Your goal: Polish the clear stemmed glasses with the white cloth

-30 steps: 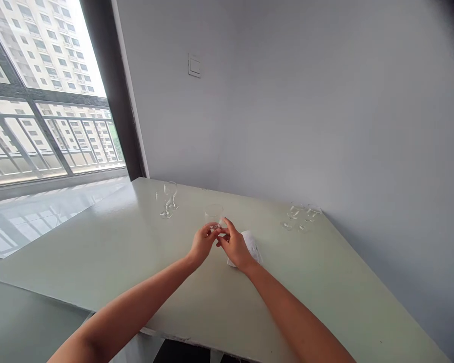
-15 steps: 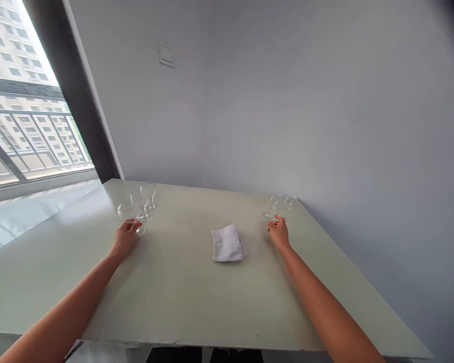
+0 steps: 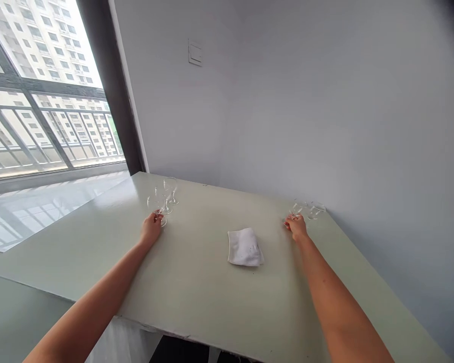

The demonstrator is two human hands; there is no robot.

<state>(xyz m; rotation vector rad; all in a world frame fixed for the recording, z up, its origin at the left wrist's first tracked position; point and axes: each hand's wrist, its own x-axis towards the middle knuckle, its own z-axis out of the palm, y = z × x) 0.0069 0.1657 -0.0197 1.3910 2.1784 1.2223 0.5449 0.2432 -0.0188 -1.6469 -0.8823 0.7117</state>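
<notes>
While both arms stretch across the table (image 3: 212,297), the left hand (image 3: 151,228) closes narrowly around the stem of a wine glass (image 3: 156,203), its bowl rising just above the fingers. That glass stands at the front of a tight group of clear stemware, very near a taller glass (image 3: 170,189); the overlapping outlines make the count hard to tell. Toward the table's far right corner, the right hand (image 3: 297,227) has its fingertips (image 3: 289,222) at the base of another glass (image 3: 297,208), with a further glass (image 3: 316,210) just beside it. Whether those fingers grip or only touch, I cannot tell. Every glass in view stands in one of these two groups toward the wall. Between the hands lies a folded white towel (image 3: 245,247), touched by neither.

The pale green tabletop has a soft sheen and runs up to a plain grey wall (image 3: 287,101) bearing a light switch (image 3: 195,52). On the left, a dark-framed window (image 3: 49,126) shows a balcony railing (image 3: 60,131) and apartment towers (image 3: 41,45).
</notes>
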